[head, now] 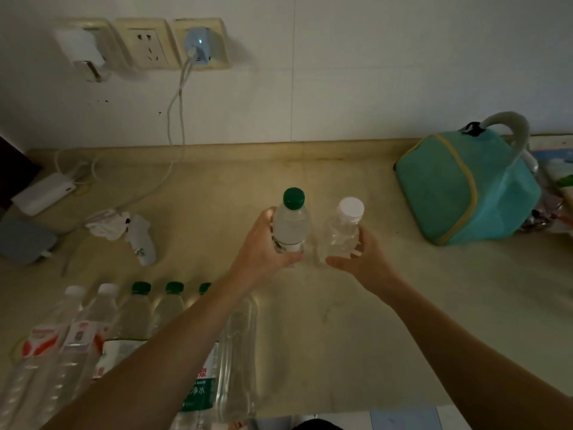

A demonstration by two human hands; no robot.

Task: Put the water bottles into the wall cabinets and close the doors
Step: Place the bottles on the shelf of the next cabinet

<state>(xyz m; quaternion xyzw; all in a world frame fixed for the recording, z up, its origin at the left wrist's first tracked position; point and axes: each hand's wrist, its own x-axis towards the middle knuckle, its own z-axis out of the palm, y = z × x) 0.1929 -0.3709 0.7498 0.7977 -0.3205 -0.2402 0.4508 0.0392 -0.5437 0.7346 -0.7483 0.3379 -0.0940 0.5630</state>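
Observation:
My left hand [263, 246] grips a clear water bottle with a green cap [293, 221] around its middle, above the beige counter [341, 321]. Right beside it, my right hand [359, 259] holds a clear bottle with a white cap [345, 228]; its fingers curl round the lower body. Both bottles stand upright and nearly touch. Several more water bottles [136, 318], with white and green caps, stand in a row at the counter's near left, partly hidden by my left forearm. No wall cabinet is in view.
A teal insulated bag [465, 190] with a grey handle sits at the right against the wall. A white power bank [43, 193], cables and crumpled tissue [124, 228] lie at the left. Wall sockets [148, 45] with plugged chargers hang above.

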